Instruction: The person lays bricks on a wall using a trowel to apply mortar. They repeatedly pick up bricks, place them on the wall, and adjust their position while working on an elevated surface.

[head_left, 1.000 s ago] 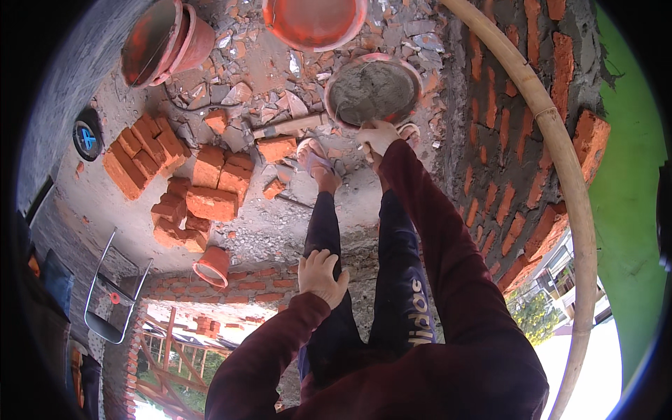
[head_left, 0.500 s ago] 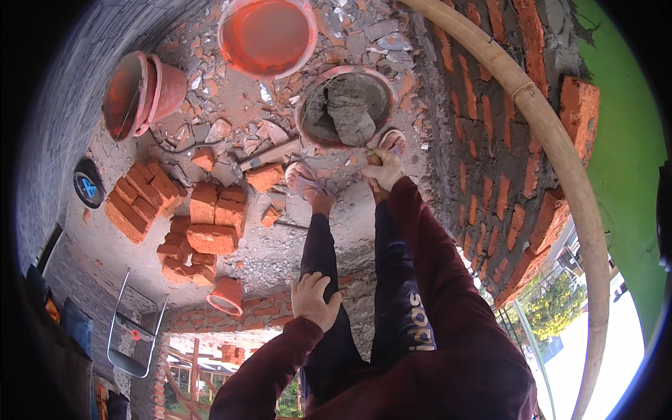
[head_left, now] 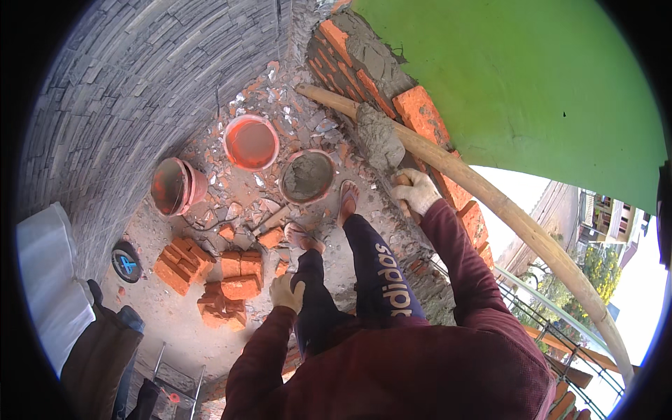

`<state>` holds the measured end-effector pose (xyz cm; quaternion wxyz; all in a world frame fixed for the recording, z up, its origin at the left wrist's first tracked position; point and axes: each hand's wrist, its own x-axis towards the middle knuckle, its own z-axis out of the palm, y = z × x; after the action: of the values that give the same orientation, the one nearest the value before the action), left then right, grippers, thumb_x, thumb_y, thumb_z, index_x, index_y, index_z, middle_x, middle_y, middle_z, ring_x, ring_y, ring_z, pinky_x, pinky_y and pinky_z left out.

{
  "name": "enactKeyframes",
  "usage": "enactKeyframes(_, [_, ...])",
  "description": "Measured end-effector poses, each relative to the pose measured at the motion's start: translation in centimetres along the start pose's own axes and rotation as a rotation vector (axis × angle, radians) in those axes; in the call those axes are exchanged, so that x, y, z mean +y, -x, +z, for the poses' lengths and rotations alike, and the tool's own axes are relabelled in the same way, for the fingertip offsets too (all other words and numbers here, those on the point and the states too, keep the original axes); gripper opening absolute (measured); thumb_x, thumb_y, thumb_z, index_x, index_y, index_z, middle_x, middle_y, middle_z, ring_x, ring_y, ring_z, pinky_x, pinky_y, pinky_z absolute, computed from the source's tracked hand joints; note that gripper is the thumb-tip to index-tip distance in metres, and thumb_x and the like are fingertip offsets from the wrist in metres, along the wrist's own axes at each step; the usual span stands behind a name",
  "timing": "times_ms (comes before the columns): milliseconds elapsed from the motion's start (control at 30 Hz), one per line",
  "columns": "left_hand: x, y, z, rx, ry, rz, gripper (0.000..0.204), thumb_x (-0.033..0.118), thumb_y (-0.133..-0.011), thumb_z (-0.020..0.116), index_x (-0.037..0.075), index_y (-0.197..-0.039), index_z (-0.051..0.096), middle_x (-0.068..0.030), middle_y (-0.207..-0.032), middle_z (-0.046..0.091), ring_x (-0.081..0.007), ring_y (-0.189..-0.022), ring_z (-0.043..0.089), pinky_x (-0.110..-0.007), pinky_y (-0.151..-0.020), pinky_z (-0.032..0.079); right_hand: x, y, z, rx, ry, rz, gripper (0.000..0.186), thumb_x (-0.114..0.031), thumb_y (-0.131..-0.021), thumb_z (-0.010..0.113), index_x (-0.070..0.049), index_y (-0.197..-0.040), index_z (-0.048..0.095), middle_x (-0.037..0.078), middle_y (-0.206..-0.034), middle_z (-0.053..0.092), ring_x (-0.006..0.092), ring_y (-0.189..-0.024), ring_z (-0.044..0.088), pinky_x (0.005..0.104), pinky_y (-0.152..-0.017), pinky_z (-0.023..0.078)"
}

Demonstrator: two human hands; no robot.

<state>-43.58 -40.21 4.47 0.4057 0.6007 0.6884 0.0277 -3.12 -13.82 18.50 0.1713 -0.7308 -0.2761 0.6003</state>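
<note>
Lifting from beside the mortar pan (head_left: 307, 176), the right hand (head_left: 416, 192) now grips a loaded trowel (head_left: 380, 137) against the brick wall (head_left: 420, 112). Mortar looks ready for spreading. The left hand (head_left: 286, 292) rests loosely curled on the knee.

Bright daylight, sky blown out at lower right, soft shadows, strong fisheye bending and black vignette at the rim.

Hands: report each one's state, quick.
Left hand: holds nothing, resting on the left thigh, fingers loosely curled.
Right hand: closed on the handle of a trowel loaded with mortar.
</note>
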Motion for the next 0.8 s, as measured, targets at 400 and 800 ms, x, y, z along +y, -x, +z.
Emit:
enactKeyframes(400, [0.8,12.2,-6.5,0.152,0.23,-0.626,0.063,0.044,-0.092,0.069,-0.004,-0.132,0.064,-0.0267,-0.133,0.065,-0.0406,-0.127,0.059,-0.046,-0.11,0.044,-10.0,-7.5,-9.1,0.57,1.129,-0.154,0.059,-0.015,-0.089,0.066,-0.004,-0.145,0.05,0.026,-0.13,0.065,0.0398,-0.118,0.067,0.0476,-0.099,0.055])
enactKeyframes(800, [9.6,12.2,3.2,0.029,0.729,-0.669,0.059,0.04,-0.097,0.064,-0.007,-0.132,0.064,-0.0217,-0.13,0.069,-0.0293,-0.124,0.064,-0.038,-0.106,0.047,-20.1,-14.6,-16.2,-0.117,0.411,0.168,0.034,-0.033,-0.104,0.055,-0.006,-0.087,0.062,0.007,-0.065,0.058,0.0231,-0.053,0.056,0.0422,-0.049,0.047])
